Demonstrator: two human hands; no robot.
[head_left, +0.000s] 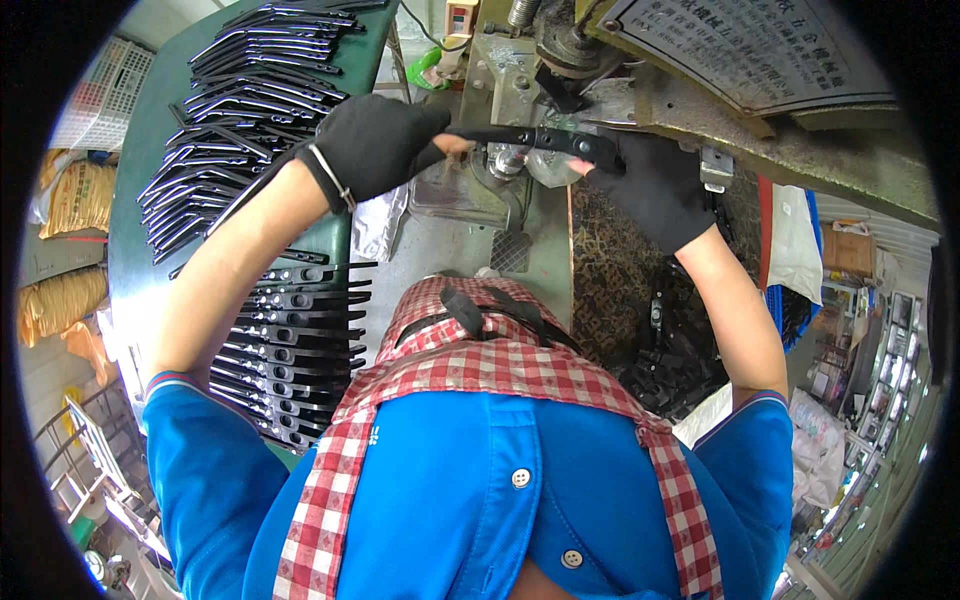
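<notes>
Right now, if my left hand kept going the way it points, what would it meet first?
Probably the right hand: the left hand points along the black metal strip both hold at the press. Depth is unclear.

- Left hand [375,145], in a black fabric glove, fingers pinched together, bare forearm stretched forward from a blue short sleeve.
- Right hand [650,185], black-gloved too, fingers curled closed, bare forearm angled up and inward.

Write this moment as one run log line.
hands: left and right hold black metal strip | place: press machine | nearby: stacked strips
</notes>
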